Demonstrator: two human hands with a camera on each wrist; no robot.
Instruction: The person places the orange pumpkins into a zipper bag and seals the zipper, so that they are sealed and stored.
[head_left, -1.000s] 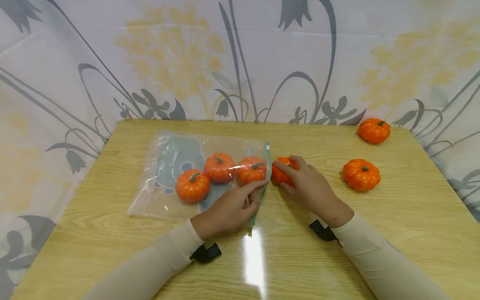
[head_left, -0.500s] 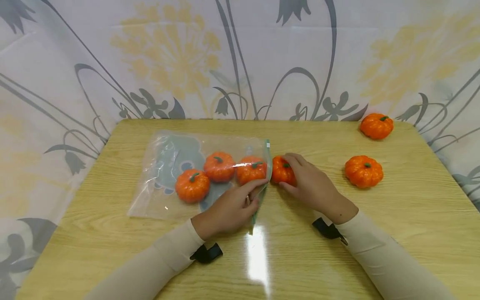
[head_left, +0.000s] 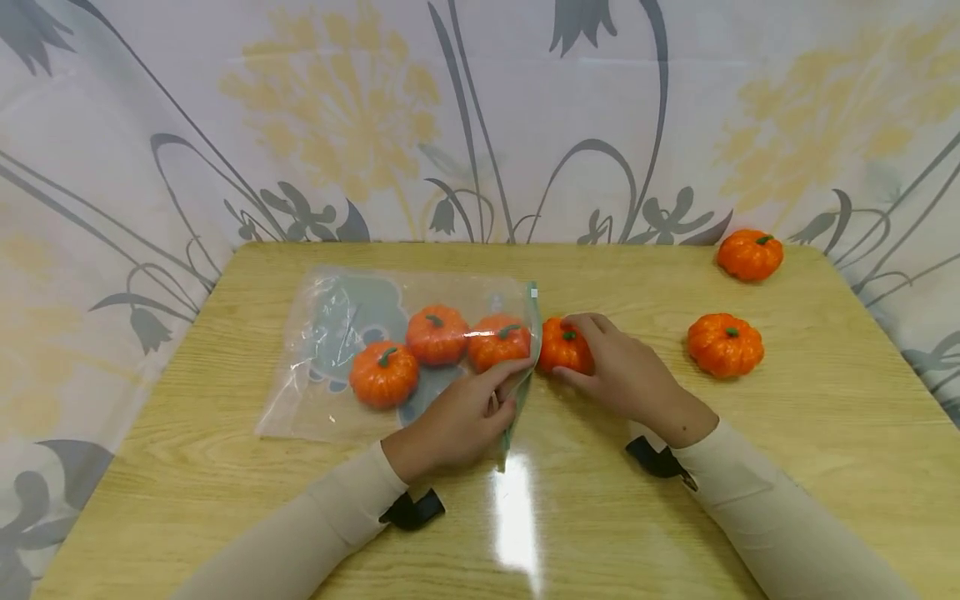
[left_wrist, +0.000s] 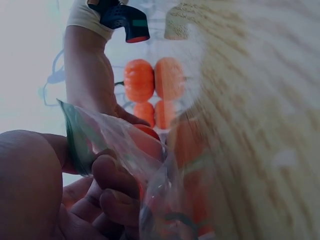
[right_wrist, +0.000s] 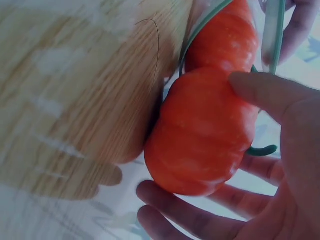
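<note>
A clear zip bag (head_left: pixel 300 408) with a green-edged mouth lies flat on the table, three small orange pumpkins inside, among them a front-left pumpkin (head_left: pixel 384 375). At the mouth, my left hand (head_left: pixel 457 417) pinches the near part of the edge; the left wrist view shows the green strip (left_wrist: pixel 77 142) between thumb and fingers. Right beside the opening sits another pumpkin (head_left: pixel 564 346), its stem upward. My right hand (head_left: pixel 626 367) holds it from the right, thumb on the near side and fingers at the far side. In the right wrist view that pumpkin (right_wrist: pixel 205 130) meets the bag's opening.
Two more pumpkins stand to the right, one nearer (head_left: pixel 725 346) and one at the back edge (head_left: pixel 750 255). A white slider (head_left: pixel 534 292) sits at the far end of the bag's mouth. Behind the wooden table (head_left: pixel 585 533) hangs a flower-printed cloth (head_left: pixel 510 108).
My right hand has slid from over the pumpkin's top to its right side, uncovering the stem. The left hand keeps its pinch on the bag. The head view has shifted slightly.
</note>
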